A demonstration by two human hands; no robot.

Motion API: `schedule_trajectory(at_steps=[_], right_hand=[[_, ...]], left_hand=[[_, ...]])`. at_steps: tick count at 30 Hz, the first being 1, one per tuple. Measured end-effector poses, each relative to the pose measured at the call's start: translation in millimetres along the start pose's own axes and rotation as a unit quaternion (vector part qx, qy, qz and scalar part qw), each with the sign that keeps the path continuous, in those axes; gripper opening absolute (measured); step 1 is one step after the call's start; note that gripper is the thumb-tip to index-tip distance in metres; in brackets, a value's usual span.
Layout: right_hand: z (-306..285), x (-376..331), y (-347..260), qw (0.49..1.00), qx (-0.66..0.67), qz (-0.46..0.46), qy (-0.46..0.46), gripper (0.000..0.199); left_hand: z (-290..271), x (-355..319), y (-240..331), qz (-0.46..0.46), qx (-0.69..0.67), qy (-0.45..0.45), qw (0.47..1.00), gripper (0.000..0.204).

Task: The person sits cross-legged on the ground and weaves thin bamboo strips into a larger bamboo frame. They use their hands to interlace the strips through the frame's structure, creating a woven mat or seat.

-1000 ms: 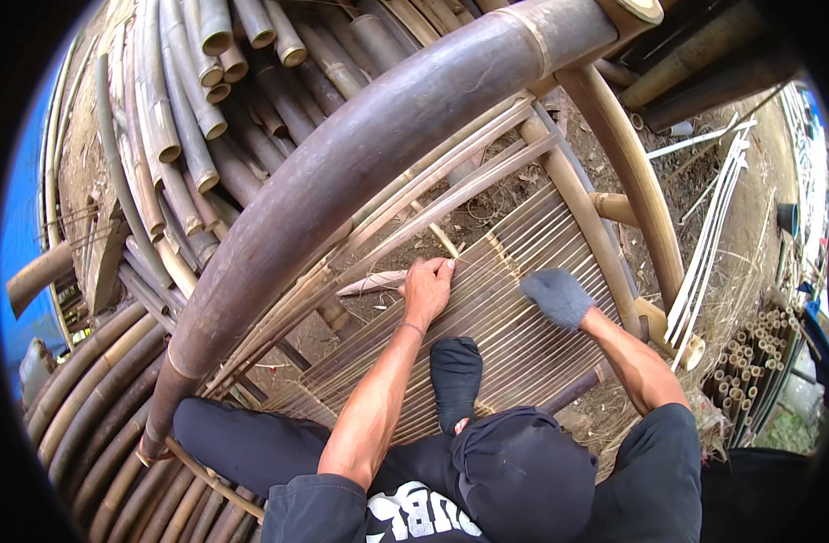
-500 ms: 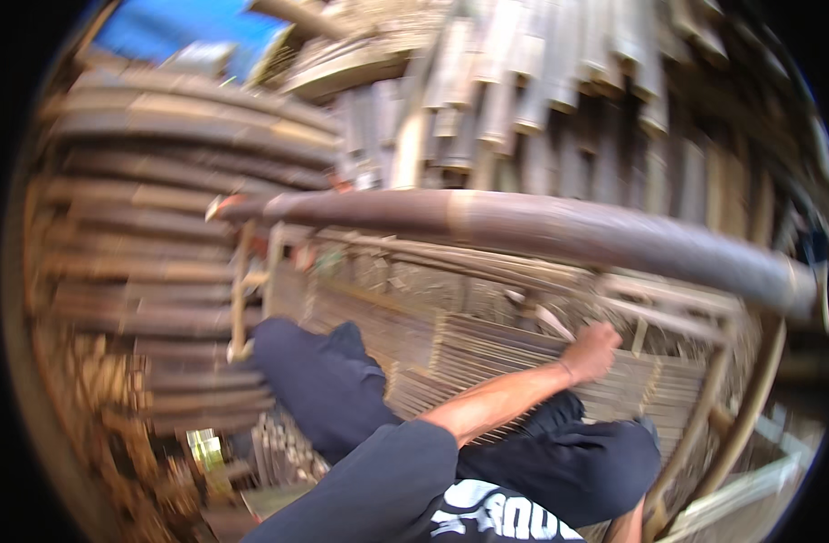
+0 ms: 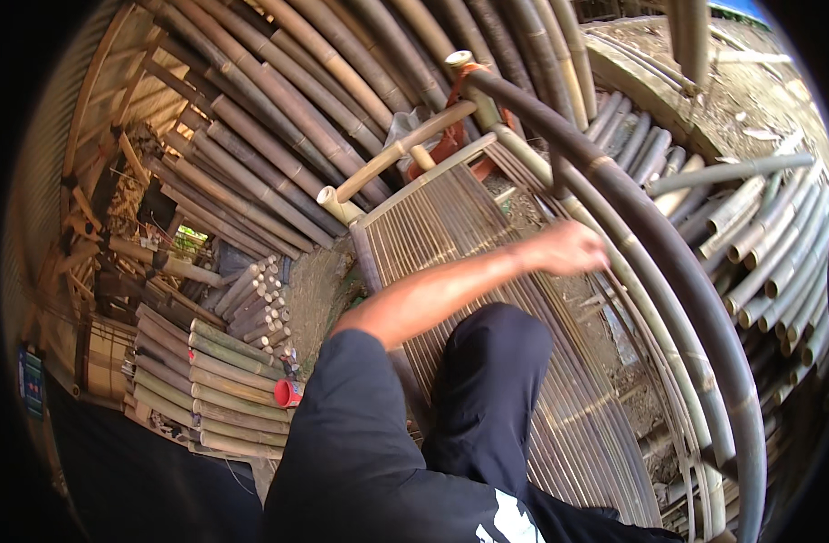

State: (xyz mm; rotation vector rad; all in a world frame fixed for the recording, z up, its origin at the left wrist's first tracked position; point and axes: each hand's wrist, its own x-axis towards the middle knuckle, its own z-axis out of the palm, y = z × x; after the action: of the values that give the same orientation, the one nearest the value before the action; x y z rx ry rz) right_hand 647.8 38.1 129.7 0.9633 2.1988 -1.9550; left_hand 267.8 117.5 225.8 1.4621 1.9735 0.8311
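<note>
My left hand [image 3: 573,247] reaches across from the lower left, over a slatted bamboo seat [image 3: 441,217] of narrow split strips. Its fingers are curled closed, and what they hold, if anything, is hidden. Close by the fingertips run thin bamboo strips [image 3: 631,335] along the frame's side. Just past the hand curve a pale bamboo pole [image 3: 654,290] and a thick dark bamboo rail [image 3: 658,217]. My bent, dark-trousered knee [image 3: 496,362] rests over the slats. My right hand does not show.
Long bamboo poles [image 3: 297,81] lie side by side beyond the seat. Cut bamboo lengths [image 3: 776,244] are stacked at right. At left are a bundle of short bamboo pieces [image 3: 260,308], a bamboo bench [image 3: 224,380] and a red cup [image 3: 288,393]. Orange cloth [image 3: 450,140] hangs at the frame's corner.
My view has swung left, so the seat and rail now run diagonally. My left hand stays closed near the frame's side. The bit of right forearm at the lower edge has left view.
</note>
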Motion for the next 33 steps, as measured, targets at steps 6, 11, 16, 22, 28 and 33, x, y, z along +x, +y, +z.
schedule_trajectory(at_steps=[6,11,16,22,28,33], right_hand=[[95,52,-40,0.994,-0.05,0.056,-0.076,0.025],[107,98,-67,0.985,-0.118,0.121,-0.041,0.026],[92,133,-93,0.971,-0.177,0.162,0.006,0.027],[79,154,-110,0.961,-0.21,0.174,0.038,0.028],[79,163,-117,0.96,-0.221,0.165,0.053,0.03],[87,173,-117,0.963,-0.218,0.153,0.053,0.032]], left_hand=[[-119,-209,-327,-0.327,0.006,0.625,0.709,0.01],[-179,-334,-469,-0.519,0.118,0.634,0.561,0.02],[-233,-340,-499,-0.539,0.098,0.632,0.547,0.027],[-250,-325,-515,-0.566,0.151,0.61,0.534,0.028],[-250,-320,-524,-0.563,0.164,0.636,0.502,0.024],[-254,-327,-520,-0.556,0.069,0.649,0.514,0.026]])
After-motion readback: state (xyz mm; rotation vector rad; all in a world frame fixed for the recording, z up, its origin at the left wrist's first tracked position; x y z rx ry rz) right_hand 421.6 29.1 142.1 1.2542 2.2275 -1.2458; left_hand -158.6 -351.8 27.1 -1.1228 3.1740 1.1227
